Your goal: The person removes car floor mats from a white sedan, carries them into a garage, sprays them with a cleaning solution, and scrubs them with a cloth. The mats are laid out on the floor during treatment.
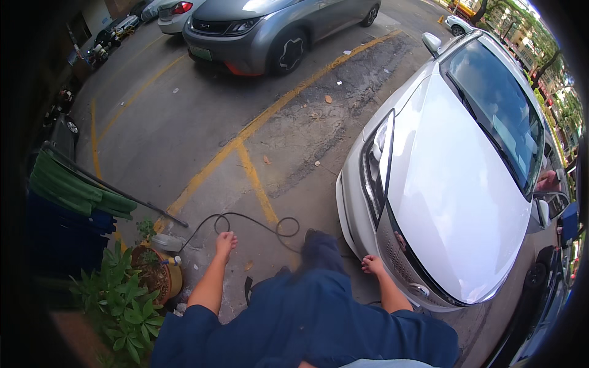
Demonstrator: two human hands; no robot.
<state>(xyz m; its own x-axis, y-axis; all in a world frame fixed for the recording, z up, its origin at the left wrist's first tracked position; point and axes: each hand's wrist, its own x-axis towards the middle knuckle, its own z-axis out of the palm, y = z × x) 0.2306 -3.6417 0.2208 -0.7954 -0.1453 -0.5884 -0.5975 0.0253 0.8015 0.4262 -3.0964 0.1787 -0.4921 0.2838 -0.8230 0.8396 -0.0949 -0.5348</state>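
Note:
My left hand hangs in front of me to the left, its fingers loosely curled with nothing seen in them. Behind it on the ground, a thin black cable or hose lies in loops. My right hand is also curled, and I see nothing in it. It is nearest to the front bumper of a white car; whether it touches the bumper I cannot tell.
A potted plant stands at the lower left, close to a dark blue bin-like shape draped with a green towel. A grey car is parked ahead. Yellow lines mark the cracked pavement.

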